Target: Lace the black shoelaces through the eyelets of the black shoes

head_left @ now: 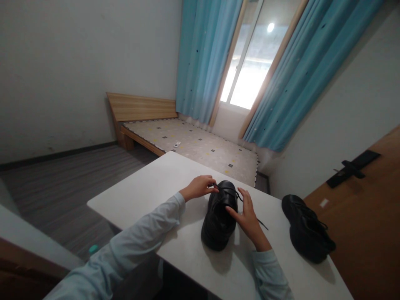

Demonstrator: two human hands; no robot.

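A black lace-up shoe (215, 227) stands upright on the white table, its toe pointing away from me. At its left side, my left hand (200, 187) pinches a black shoelace (229, 189) near the eyelets. My right hand (248, 212) is on the shoe's right side, thumb at the collar opening and fingers apart near the lacing. A loose lace end trails to the right beyond that wrist. Farther right, a second black shoe (308, 233) rests near the table's edge, apart from both hands.
The white table (134, 196) extends under both shoes. Beyond it is a bed (200, 146) with a patterned mattress and a small white remote-like object (177, 144) on it. Blue curtains (206, 54) flank a window. A wooden door (368, 216) with a black handle is at right.
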